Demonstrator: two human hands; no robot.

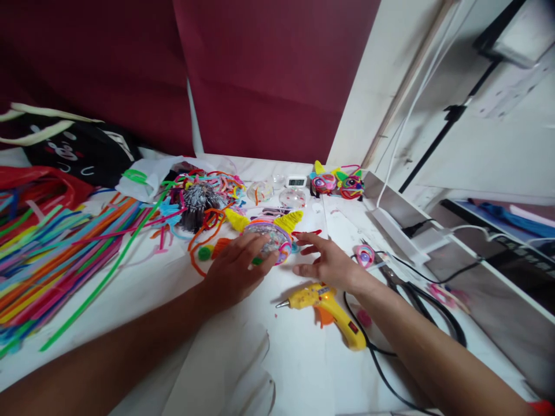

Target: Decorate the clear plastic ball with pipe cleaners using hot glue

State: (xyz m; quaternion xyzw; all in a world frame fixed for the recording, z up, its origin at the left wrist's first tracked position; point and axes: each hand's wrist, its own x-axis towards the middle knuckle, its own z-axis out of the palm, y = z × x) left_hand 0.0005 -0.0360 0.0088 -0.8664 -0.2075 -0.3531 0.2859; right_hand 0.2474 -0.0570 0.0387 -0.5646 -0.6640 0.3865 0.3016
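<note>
Horned pipe-cleaner ball, mid-table, just beyond the glue gun. Left hand rests spread on its side, unclamped; right hand open beside it. Best cupped evenly, sparing the horns.

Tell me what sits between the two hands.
In the head view, a round pipe-cleaner craft with yellow ears lies between the left hand, which touches it, and the right hand.
</note>
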